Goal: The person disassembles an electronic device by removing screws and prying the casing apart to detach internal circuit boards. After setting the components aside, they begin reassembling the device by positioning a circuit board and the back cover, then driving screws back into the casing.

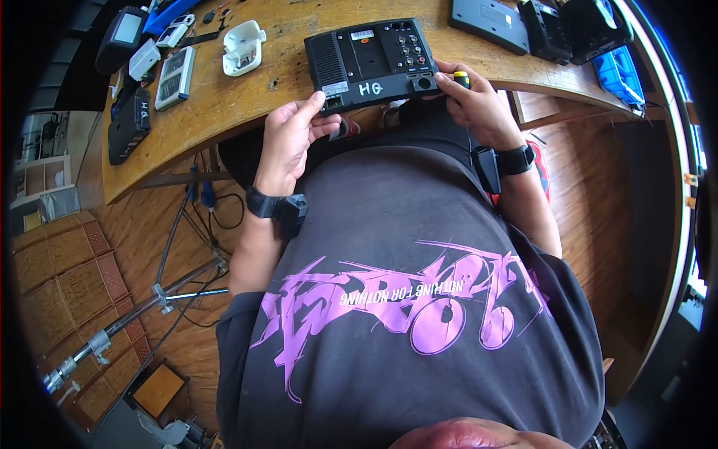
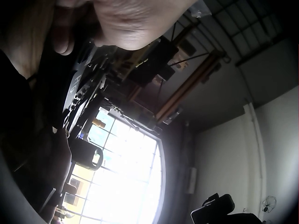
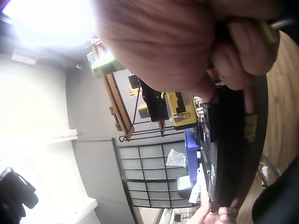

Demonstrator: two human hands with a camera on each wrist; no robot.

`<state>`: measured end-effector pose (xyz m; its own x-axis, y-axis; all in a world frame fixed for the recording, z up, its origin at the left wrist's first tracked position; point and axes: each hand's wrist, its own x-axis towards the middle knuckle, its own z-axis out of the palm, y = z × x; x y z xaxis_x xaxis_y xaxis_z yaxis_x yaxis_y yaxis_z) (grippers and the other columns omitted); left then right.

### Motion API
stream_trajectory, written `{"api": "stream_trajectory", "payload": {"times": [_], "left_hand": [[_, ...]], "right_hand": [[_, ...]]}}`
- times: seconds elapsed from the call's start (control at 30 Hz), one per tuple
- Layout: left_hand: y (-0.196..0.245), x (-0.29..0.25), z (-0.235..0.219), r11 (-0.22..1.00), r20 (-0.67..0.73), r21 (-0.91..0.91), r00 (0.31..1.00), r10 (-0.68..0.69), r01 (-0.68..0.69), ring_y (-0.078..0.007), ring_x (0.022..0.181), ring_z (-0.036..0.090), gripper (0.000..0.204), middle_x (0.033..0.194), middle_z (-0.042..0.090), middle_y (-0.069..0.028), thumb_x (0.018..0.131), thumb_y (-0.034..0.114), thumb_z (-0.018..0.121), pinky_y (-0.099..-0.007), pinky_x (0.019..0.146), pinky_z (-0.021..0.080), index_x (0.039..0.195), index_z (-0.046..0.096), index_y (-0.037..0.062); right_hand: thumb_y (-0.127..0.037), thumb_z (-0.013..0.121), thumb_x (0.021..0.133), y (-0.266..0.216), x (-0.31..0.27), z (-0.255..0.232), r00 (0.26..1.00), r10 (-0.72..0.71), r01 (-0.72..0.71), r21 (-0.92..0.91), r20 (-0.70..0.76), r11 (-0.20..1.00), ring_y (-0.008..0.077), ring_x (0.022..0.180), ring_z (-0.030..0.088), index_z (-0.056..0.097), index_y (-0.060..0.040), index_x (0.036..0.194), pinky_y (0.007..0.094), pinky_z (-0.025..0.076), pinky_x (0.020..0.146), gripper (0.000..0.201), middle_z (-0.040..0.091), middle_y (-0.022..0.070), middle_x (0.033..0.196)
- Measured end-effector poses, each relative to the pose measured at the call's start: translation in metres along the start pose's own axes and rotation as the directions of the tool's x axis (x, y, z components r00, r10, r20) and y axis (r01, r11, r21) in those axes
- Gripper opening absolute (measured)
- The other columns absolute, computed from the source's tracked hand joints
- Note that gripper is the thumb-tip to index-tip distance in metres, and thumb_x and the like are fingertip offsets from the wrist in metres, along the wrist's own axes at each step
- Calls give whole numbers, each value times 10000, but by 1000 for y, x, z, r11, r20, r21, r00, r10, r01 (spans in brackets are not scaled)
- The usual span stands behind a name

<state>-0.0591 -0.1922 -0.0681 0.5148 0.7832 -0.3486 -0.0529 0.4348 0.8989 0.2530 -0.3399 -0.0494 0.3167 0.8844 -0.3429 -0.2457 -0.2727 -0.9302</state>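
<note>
Black electronics unit [image 1: 366, 63] at top centre of head view, back face up, row of round sockets on its right, "HQ" in white on the near edge. Both hands on it: left hand [image 1: 292, 135] grips near left corner, thumb on top; right hand [image 1: 482, 112] grips near right corner, with a yellow-and-black tool handle [image 1: 461, 78] also showing in it. Unit is at the near edge of the wooden table [image 1: 284, 67]. Left of unit: white case [image 1: 243, 49] with small bits inside, then clear-lidded box [image 1: 176, 77]. Farther left, at table edge, another black device [image 1: 131, 123] marked "HQ". Upper right: flat black panel [image 1: 490, 24], blue basket [image 1: 621, 75]. Dark shirt [image 1: 419, 194] with purple print fills centre; metal stand [image 1: 120, 322] lower left. Left wrist view dark, bright window [image 2: 126, 168] at bottom centre.
</note>
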Motion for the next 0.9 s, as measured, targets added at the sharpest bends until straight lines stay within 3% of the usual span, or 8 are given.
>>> {"api": "stream_trajectory", "payload": {"times": [0.07, 0.2, 0.3, 0.4, 0.43, 0.67, 0.73, 0.9], "left_hand": [[-1, -6, 1, 996, -2, -61, 998, -64, 63, -193, 951, 819, 299, 1091, 803, -104, 1157, 247, 767, -320, 875, 709, 1232, 746, -42], [-3, -12, 3, 988, -21, -117, 994, -105, 102, -127, 864, 753, 227, 981, 747, -34, 1134, 256, 806, -323, 847, 685, 1094, 747, 41], [-9, -5, 3, 981, -24, -180, 997, -72, 67, -91, 777, 705, 223, 911, 708, -4, 1142, 237, 790, -325, 823, 710, 1096, 755, 22], [-7, -6, 6, 967, 23, -241, 997, -75, 78, -60, 736, 621, 212, 865, 632, 33, 1146, 229, 783, -331, 817, 717, 1082, 749, 30], [-4, -7, 9, 970, 1, -233, 997, -72, 70, -41, 723, 567, 205, 845, 587, 48, 1154, 221, 770, -338, 834, 721, 1079, 748, 32], [-5, -4, 4, 977, 57, -204, 997, -58, 69, -33, 741, 578, 231, 864, 601, 48, 1170, 239, 746, -355, 884, 717, 1109, 747, 16], [-6, -7, 4, 982, 85, -178, 995, -45, 60, -11, 760, 559, 214, 915, 590, 70, 1168, 253, 758, -326, 880, 704, 1104, 740, 49], [-3, -8, 9, 977, 42, -204, 998, -55, 63, -21, 743, 551, 210, 914, 595, 68, 1171, 247, 750, -326, 879, 695, 1125, 741, 42]], "right_hand": [[-254, 720, 1198, 0, 1, -5, 999, -6, 6, -8, 32, 1000, 2, 582, 400, 650, -101, 1586, 215, 282, 496, 422, 692, -39, 942], [-246, 713, 1200, 2, -2, -8, 999, 15, -12, -54, 43, 998, 0, 579, 424, 650, -97, 1584, 205, 283, 493, 418, 772, 4, 992], [-251, 689, 1211, 5, 3, -7, 1000, 14, -14, -58, 8, 998, -5, 565, 416, 633, -102, 1613, 198, 282, 480, 432, 838, 72, 1118], [-247, 716, 1195, 1, 1, -4, 1000, -15, 16, -29, 16, 999, -15, 574, 406, 659, -96, 1581, 200, 275, 487, 419, 806, 19, 1009], [-244, 706, 1199, 2, 2, -6, 999, -16, 17, -29, 29, 999, -13, 568, 405, 655, -102, 1585, 195, 275, 483, 414, 832, 49, 1054], [-238, 699, 1204, 13, 8, -10, 995, -67, 65, 32, 70, 997, -8, 561, 397, 647, -105, 1587, 204, 272, 478, 409, 819, 36, 1029], [-221, 669, 1218, 11, 2, -5, 999, -32, 32, 22, 38, 999, 2, 544, 388, 626, -108, 1599, 196, 279, 473, 399, 835, 117, 1131], [-229, 687, 1211, 9, 2, -3, 1000, -18, 18, 27, 14, 999, 0, 549, 391, 642, -102, 1571, 216, 268, 471, 385, 748, 9, 975]]}}
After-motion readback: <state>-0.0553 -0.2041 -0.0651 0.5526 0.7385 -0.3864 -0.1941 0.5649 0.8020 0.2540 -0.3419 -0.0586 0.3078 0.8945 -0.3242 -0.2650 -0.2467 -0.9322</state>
